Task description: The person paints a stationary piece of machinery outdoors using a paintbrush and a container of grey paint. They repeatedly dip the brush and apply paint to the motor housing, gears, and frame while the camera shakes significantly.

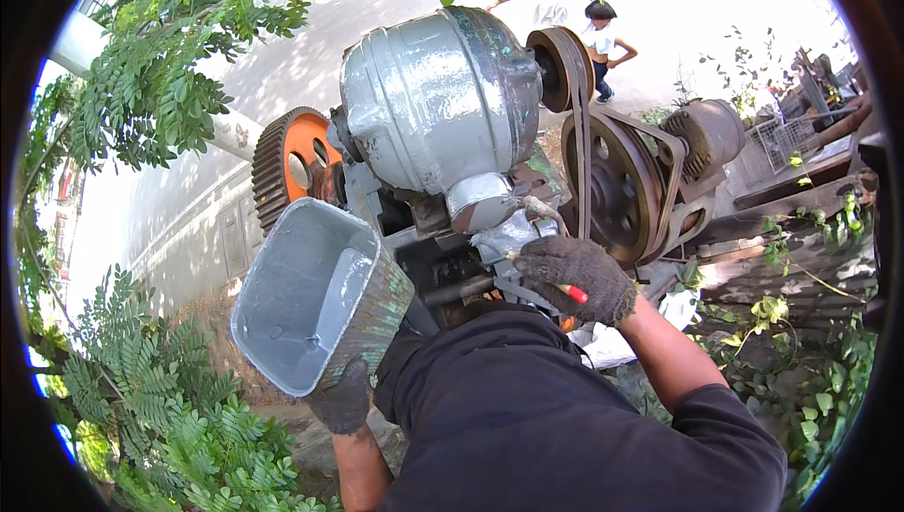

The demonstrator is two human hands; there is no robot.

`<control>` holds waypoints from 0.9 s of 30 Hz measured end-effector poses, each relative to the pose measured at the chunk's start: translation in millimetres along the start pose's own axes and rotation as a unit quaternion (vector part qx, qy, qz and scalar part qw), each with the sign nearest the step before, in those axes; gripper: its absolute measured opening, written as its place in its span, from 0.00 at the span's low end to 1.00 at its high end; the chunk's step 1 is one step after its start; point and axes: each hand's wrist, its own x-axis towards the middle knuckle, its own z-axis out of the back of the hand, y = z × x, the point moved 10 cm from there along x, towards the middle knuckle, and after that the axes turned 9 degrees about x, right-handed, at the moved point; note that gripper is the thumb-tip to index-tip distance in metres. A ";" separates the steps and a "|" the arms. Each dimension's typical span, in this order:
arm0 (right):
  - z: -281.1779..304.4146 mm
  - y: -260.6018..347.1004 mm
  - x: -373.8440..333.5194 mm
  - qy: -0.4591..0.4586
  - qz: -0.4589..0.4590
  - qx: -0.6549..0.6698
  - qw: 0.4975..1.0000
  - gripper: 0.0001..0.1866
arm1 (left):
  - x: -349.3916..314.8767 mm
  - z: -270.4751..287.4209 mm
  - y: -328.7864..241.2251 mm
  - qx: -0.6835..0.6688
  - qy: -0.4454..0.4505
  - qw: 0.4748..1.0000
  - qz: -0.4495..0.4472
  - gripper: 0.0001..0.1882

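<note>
My left hand (341, 401), in a dark knit glove, is closed at the lower outer wall of a square-mouthed grey hopper (325, 324); its fingers are partly hidden. The hopper is glossy grey inside and streaked green outside. In a matching glove, my right hand (579, 277) is closed around a thin paintbrush (574, 295) with a red handle end; its bristles cannot be made out. That hand is close to the lower fittings of a grey-painted motor housing (438, 98). Wet-looking shine covers the housing, with green patches at its right end.
An orange-sided gear wheel (306, 156) stands left of the housing. On the right, belts (581, 154) link a small pulley (562, 70) to a large pulley (617, 183) beside a rusty motor (706, 136). Leafy branches (151, 98) hang at left. Two people stand beyond.
</note>
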 end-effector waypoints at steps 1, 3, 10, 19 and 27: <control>-5.3 -8.8 6.8 -0.007 -0.013 0.007 1.000 0.20 | 0.0 -1.3 -2.5 -0.005 -0.004 1.000 -0.025 0.43; -13.6 -31.6 14.9 0.020 -0.071 0.010 0.997 0.21 | -0.2 -3.5 -3.9 0.009 0.003 0.998 -0.060 0.42; 40.2 -13.1 -6.3 -0.024 -0.084 -0.033 0.996 0.20 | 6.9 -11.3 9.2 -0.006 0.076 0.997 -0.003 0.41; 18.4 -29.9 9.4 0.018 -0.084 -0.106 0.991 0.23 | 13.2 -1.3 1.2 0.052 0.067 0.996 -0.004 0.39; 2.7 -10.5 13.5 0.029 -0.059 -0.036 0.997 0.19 | 7.4 -1.8 13.0 0.051 0.042 0.998 -0.012 0.33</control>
